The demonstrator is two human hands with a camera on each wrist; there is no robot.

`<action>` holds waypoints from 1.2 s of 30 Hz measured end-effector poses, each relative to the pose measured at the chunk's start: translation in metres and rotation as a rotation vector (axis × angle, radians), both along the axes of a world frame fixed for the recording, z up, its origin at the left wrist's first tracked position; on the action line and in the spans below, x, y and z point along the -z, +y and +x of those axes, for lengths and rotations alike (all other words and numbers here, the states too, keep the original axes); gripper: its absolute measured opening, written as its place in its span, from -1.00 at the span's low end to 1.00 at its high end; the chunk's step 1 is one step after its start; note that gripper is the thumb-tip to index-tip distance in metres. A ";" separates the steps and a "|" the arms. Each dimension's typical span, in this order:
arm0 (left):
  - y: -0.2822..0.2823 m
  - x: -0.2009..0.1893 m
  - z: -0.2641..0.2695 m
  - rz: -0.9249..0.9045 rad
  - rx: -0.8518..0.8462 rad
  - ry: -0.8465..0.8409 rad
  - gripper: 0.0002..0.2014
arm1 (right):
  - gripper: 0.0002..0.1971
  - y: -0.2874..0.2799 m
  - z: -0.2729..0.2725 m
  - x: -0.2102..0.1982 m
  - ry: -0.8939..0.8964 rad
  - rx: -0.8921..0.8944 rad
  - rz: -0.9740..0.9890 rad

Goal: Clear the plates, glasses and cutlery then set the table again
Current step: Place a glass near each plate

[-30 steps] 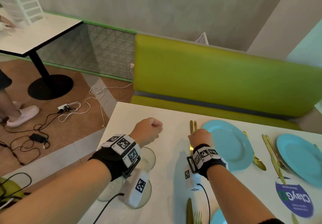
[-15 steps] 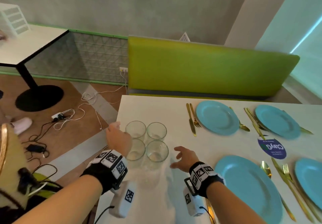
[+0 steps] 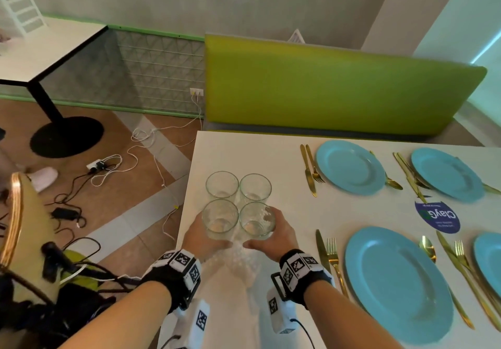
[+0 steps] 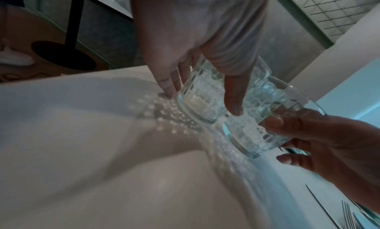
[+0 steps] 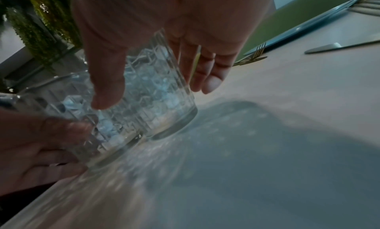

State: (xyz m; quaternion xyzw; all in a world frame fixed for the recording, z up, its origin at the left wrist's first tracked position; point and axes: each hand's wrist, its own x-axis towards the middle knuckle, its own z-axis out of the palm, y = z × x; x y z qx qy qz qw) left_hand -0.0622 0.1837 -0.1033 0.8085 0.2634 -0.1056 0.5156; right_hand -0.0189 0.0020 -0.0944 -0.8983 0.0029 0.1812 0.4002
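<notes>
Four clear ribbed glasses stand in a tight square near the left end of the white table (image 3: 233, 153). My left hand (image 3: 202, 236) grips the near-left glass (image 3: 220, 220); in the left wrist view its thumb and fingers wrap that glass (image 4: 205, 94). My right hand (image 3: 271, 236) grips the near-right glass (image 3: 257, 221), seen close up as a glass (image 5: 160, 94) in the right wrist view. Both bases are down at the table top. The two far glasses (image 3: 222, 186) (image 3: 255, 188) are untouched.
Blue plates (image 3: 349, 167) (image 3: 398, 283) (image 3: 447, 173) with gold knives, forks and spoons lie to the right. A round blue sticker (image 3: 437, 217) sits between them. A green bench (image 3: 339, 85) runs behind the table. A chair (image 3: 16, 221) and floor cables (image 3: 108, 167) are left of the table edge.
A second ago my right hand was at the far setting's cutlery. Both hands drew back to the glasses, hovered open beside them, and now each grips a near glass.
</notes>
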 end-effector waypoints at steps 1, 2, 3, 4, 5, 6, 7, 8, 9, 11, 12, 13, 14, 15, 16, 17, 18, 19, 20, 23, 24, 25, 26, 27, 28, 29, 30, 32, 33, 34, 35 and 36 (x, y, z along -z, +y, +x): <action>-0.001 0.002 0.000 -0.005 -0.019 -0.016 0.08 | 0.01 0.001 0.000 0.001 -0.010 -0.002 -0.007; -0.002 0.004 0.001 -0.013 -0.038 -0.032 0.10 | 0.01 0.002 0.001 0.003 -0.018 -0.005 -0.015; -0.003 0.004 0.000 -0.013 -0.052 -0.042 0.09 | -0.01 0.002 0.001 0.004 -0.028 -0.010 -0.026; -0.004 0.005 0.000 0.003 -0.063 -0.046 0.05 | -0.03 0.002 0.001 0.005 -0.036 -0.013 -0.037; -0.005 0.005 -0.001 0.026 -0.070 -0.046 0.00 | -0.06 0.002 0.001 0.006 -0.041 -0.014 -0.046; -0.006 0.006 -0.002 0.051 -0.075 -0.044 -0.05 | -0.10 0.001 0.002 0.006 -0.042 -0.013 -0.051; -0.007 0.006 -0.003 0.071 -0.071 -0.047 -0.09 | -0.12 0.001 0.001 0.007 -0.043 -0.012 -0.052; -0.009 0.005 -0.003 0.081 -0.064 -0.046 -0.11 | -0.14 0.000 0.001 0.008 -0.043 -0.010 -0.052; -0.011 0.006 -0.004 0.085 -0.058 -0.051 -0.12 | -0.16 -0.001 0.001 0.008 -0.047 -0.007 -0.054; -0.014 0.003 -0.007 0.113 -0.022 -0.057 -0.14 | -0.17 -0.004 0.000 0.008 -0.055 0.005 -0.065; -0.016 0.002 -0.008 0.130 0.005 -0.053 -0.15 | -0.18 -0.007 -0.001 0.006 -0.058 0.014 -0.069; -0.018 0.000 -0.008 0.139 0.029 -0.057 -0.15 | -0.19 -0.011 -0.001 0.004 -0.062 0.023 -0.072; -0.020 -0.002 -0.009 0.138 0.054 -0.058 -0.16 | -0.19 -0.016 -0.001 0.001 -0.064 0.034 -0.075; -0.023 -0.005 -0.008 0.132 0.079 -0.070 -0.16 | -0.20 -0.022 -0.001 -0.004 -0.067 0.047 -0.080; -0.027 -0.007 -0.008 0.123 0.108 -0.084 -0.16 | -0.21 -0.029 -0.002 -0.008 -0.076 0.065 -0.086; -0.033 -0.011 -0.007 0.117 0.143 -0.098 -0.15 | -0.21 -0.037 -0.002 -0.013 -0.089 0.089 -0.095; -0.040 -0.015 -0.005 0.116 0.182 -0.109 -0.15 | -0.21 -0.046 -0.002 -0.019 -0.104 0.119 -0.104; -0.049 -0.019 -0.003 0.118 0.223 -0.124 -0.14 | -0.22 -0.056 -0.001 -0.025 -0.118 0.152 -0.114; -0.058 -0.024 0.000 0.115 0.263 -0.139 -0.13 | -0.22 -0.066 -0.001 -0.032 -0.129 0.191 -0.121; -0.091 -0.039 0.016 0.098 0.367 -0.192 -0.14 | -0.24 -0.105 0.003 -0.053 -0.158 0.314 -0.131; -0.105 -0.045 0.022 0.098 0.401 -0.206 -0.15 | -0.25 -0.121 0.004 -0.059 -0.167 0.358 -0.130; -0.119 -0.051 0.029 0.097 0.435 -0.216 -0.16 | -0.25 -0.138 0.006 -0.063 -0.174 0.404 -0.128; -0.133 -0.056 0.036 0.091 0.467 -0.222 -0.15 | -0.25 -0.156 0.008 -0.067 -0.179 0.452 -0.123; -0.149 -0.062 0.044 0.085 0.494 -0.227 -0.15 | -0.26 -0.175 0.010 -0.072 -0.181 0.502 -0.124; -0.164 -0.067 0.052 0.081 0.514 -0.240 -0.17 | -0.26 -0.194 0.013 -0.075 -0.182 0.552 -0.128; -0.180 -0.072 0.061 0.074 0.530 -0.256 -0.18 | -0.25 -0.212 0.016 -0.079 -0.180 0.599 -0.131; -0.196 -0.076 0.070 0.063 0.545 -0.277 -0.20 | -0.24 -0.231 0.019 -0.082 -0.180 0.644 -0.126; -0.229 -0.083 0.089 0.049 0.581 -0.310 -0.21 | -0.23 -0.269 0.027 -0.086 -0.184 0.717 -0.118; -0.246 -0.085 0.098 0.044 0.594 -0.316 -0.21 | -0.24 -0.288 0.032 -0.088 -0.180 0.750 -0.121; -0.263 -0.087 0.108 0.037 0.597 -0.316 -0.20 | -0.26 -0.306 0.037 -0.089 -0.172 0.780 -0.126; -0.279 -0.087 0.118 0.030 0.597 -0.312 -0.19 | -0.27 -0.325 0.043 -0.089 -0.166 0.807 -0.132; -0.296 -0.087 0.128 0.026 0.604 -0.307 -0.18 | -0.28 -0.343 0.049 -0.089 -0.157 0.834 -0.129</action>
